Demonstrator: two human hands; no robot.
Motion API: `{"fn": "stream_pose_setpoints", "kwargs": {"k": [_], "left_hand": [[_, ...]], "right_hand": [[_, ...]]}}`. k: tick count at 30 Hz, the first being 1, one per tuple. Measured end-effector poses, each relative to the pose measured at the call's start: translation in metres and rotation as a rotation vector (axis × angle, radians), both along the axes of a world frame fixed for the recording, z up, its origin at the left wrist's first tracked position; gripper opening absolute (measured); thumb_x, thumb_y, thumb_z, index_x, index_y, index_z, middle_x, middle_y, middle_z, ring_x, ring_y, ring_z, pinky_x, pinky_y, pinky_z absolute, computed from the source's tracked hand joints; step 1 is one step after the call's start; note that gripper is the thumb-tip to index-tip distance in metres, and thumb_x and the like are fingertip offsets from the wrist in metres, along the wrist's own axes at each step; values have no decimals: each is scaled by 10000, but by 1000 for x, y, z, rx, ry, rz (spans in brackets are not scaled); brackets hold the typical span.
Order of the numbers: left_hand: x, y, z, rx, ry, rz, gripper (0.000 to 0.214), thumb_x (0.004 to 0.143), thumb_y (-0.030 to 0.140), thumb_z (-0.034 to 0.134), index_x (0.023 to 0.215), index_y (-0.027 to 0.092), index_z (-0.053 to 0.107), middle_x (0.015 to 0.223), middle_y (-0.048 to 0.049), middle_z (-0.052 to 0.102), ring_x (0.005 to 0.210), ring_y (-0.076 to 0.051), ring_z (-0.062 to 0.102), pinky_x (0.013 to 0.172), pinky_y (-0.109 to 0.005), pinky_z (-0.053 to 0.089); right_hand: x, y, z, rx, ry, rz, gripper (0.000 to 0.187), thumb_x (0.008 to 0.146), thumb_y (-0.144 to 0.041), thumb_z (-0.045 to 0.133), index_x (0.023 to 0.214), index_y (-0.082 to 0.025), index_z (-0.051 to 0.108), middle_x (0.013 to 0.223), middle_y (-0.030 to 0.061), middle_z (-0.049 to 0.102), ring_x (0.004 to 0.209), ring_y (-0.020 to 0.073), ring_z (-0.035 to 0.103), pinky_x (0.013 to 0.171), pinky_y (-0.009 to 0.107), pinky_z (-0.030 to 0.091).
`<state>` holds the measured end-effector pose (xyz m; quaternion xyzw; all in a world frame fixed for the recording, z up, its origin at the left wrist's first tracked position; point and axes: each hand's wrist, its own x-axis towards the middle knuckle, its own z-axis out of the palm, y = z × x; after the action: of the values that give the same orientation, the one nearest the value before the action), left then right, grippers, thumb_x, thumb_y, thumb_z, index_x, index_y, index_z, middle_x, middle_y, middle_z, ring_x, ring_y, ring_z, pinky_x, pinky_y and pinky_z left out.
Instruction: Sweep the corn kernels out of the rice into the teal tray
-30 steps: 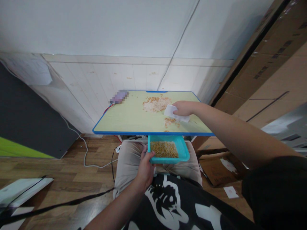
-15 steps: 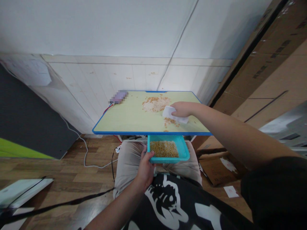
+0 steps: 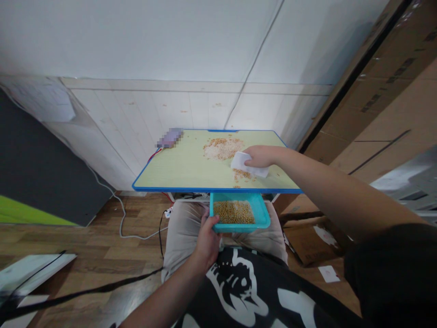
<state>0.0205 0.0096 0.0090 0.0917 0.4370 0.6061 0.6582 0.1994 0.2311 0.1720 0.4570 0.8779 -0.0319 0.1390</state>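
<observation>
My left hand (image 3: pixel 209 232) grips the near left corner of a turquoise plastic tray (image 3: pixel 262 214), held over my lap just under the table's front edge. Yellow beans, perhaps soybeans (image 3: pixel 234 212), cover its bottom with some pale grains among them. On the table, my right hand (image 3: pixel 261 156) is closed on a white card (image 3: pixel 241 160), tilted with its lower edge at the tabletop. A small patch of beans (image 3: pixel 241 174) lies right in front of the card. Farther back spreads a larger heap of pale grains mixed with beans (image 3: pixel 223 148).
The small table (image 3: pixel 170 171) has a blue rim and stands against a white wall. A pixelated purplish object (image 3: pixel 170 137) with a red cable lies at its back left corner. Cardboard boxes (image 3: pixel 385 109) tower on the right; an open carton (image 3: pixel 309 241) sits on the floor.
Hardly anything differs. The card's lower edge has come very slightly toward me over the small patch of beans; the left hand and tray stay in place.
</observation>
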Motion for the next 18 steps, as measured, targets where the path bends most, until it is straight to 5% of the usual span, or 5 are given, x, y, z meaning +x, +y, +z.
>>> {"fn": "stream_pose_setpoints", "kwargs": {"k": [7, 18], "left_hand": [[0, 0, 2, -22, 18, 7, 567, 617, 326, 869, 1134, 264, 645, 1142, -48, 808, 1101, -330, 747, 790, -392, 576], [1, 2, -1, 5, 16, 0, 570, 609, 353, 878, 1125, 256, 653, 1154, -66, 811, 1189, -349, 722, 866, -415, 581]], "right_hand": [[1, 1, -2, 12, 12, 19, 438, 961, -249, 594, 1355, -127, 740, 1214, 177, 819, 1045, 280, 773, 872, 346, 545], [-1, -2, 1, -4, 23, 17, 453, 965, -253, 593, 1382, -140, 728, 1199, 157, 826, 1041, 271, 774, 883, 346, 552]]}}
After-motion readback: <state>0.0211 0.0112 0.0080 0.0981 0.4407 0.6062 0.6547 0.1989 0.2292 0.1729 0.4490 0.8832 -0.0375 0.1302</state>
